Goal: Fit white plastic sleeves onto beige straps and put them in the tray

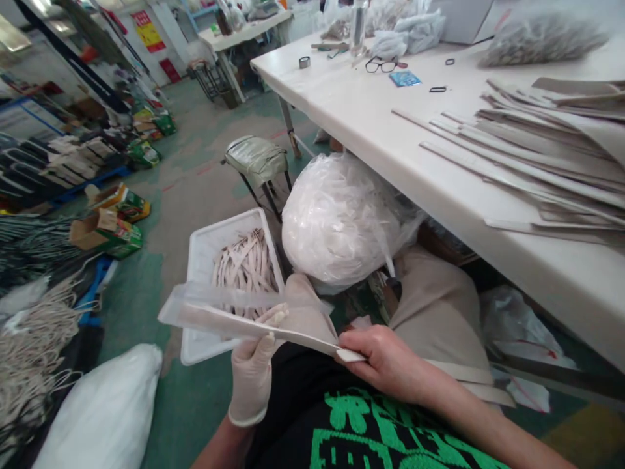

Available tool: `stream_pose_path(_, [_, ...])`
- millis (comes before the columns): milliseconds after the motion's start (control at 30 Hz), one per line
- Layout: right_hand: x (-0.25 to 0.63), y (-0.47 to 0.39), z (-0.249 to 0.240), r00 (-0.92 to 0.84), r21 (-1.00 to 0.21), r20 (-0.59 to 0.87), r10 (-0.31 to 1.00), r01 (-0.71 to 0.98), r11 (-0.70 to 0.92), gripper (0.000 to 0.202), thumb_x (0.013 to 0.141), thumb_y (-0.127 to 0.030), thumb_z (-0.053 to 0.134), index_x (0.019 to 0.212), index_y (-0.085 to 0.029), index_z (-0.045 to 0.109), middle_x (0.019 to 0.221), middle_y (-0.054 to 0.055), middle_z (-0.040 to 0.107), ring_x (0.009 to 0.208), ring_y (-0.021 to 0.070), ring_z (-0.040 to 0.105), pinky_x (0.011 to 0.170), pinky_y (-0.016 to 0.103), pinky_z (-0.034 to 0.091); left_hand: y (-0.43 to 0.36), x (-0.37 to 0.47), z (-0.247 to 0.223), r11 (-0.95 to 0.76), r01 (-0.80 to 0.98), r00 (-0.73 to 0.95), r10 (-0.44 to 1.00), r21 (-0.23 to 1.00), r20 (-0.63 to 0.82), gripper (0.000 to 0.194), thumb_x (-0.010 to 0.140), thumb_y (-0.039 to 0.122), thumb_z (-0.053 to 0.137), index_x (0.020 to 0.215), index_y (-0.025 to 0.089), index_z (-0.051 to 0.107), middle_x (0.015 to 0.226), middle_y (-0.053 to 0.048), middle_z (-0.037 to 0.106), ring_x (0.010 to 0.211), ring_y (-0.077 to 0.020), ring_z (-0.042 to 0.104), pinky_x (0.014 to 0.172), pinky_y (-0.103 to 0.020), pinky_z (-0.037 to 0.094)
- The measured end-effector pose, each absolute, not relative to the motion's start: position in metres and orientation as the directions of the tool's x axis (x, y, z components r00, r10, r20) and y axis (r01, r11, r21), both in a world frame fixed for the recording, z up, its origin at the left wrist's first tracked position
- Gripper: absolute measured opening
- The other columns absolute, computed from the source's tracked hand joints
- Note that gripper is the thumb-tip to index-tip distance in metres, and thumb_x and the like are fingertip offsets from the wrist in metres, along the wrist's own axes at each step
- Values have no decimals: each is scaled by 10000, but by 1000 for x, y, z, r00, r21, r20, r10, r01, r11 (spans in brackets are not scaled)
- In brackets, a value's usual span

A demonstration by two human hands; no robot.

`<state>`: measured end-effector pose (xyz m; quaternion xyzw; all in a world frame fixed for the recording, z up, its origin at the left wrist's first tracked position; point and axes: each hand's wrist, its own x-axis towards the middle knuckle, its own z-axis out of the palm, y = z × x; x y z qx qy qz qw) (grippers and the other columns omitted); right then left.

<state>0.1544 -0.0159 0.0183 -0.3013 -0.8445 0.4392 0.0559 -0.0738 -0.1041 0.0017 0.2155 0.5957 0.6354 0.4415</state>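
**Workshop room with a seriously scuffed floor [180, 153]**

So the floor is grey with worn green patches, plus a few reddish marks. A long white bench [336, 107] runs down the right, and another pale table [247, 32] sits farther back. Near the bench there's a dark-legged stool [257, 158] with a greenish wrapped seat. Pale wall [170, 29] at the back, red-and-yellow poster [148, 31] on it. Bright patch [13, 34] top left, can't tell if it's a window or lamp.

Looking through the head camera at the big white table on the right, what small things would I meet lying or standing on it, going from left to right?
Roll of tape → clear bottle → eyeglasses → two small dark loops → clear bag of greyish bits.
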Motion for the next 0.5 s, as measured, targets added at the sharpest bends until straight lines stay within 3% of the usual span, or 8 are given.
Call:
stream_pose_path(67, [146, -14, 16, -818, -760, -182, 545, 469, 450, 309, 947, -315, 492, 683, -173, 562, 659, 21, 591, 602, 119, 468, 587, 260, 260, -108, -68, -2, 138, -349, -508, 803, 927, -311, 353, 751, 420, 809, 1024, 195, 797, 1160, -81, 755, 1225, -306, 626, 1142, -404, 441])
stream_pose_path(233, [123, -4, 12, -817, -784, -256, 517, 488, 384, 331, 961, -346, 488, 685, -183, 570, 615, 0, 554, 567, 110, 458, 563, 248, 254, -98, -39, -18, 333, -472, -213, 855, 816, -472, 381, 780, 439, 786, 1004, 132, 794, 1064, -106, 775, 1161, -307, 654, 1130, -445, 440])
stream_pose_path(300, [125, -2, 12, -812, -773, -275, 516, 505, 384, 343, 963, -366, 492, 683, -186, 575, 621, 0, 560, 561, 110, 455, 558, 245, 258, -90, -38, -22, 304, -548, -221, 846, 779, -486, 391, 746, 436, 818, 983, 126, 795, 1054, -108, 776, 1156, -295, 660, 1131, -426, 438])
stream_pose_path(400, [139, -3, 11, -799, -738, -294, 525, 539, 406, 249, 925, -279, 517, 706, -189, 594, 675, 13, 608, 605, 122, 504, 583, 240, 287, -81, -48, -25, 190, -706, -320, 774, 682, -546, 435, 697, 440, 856, 1010, 147, 784, 1084, -102, 769, 1155, -275, 670, 1115, -400, 455])
stream_pose_path(500, [148, -4, 7, -774, -707, -331, 539, 582, 402, 198, 899, -215, 504, 732, -187, 607, 723, 34, 644, 655, 142, 550, 615, 241, 317, -78, -48, -31, 184, -786, -275, 751, 590, -600, 417, 683, 428, 868, 983, 153, 778, 1077, -109, 770, 1138, -271, 681, 1096, -404, 470])
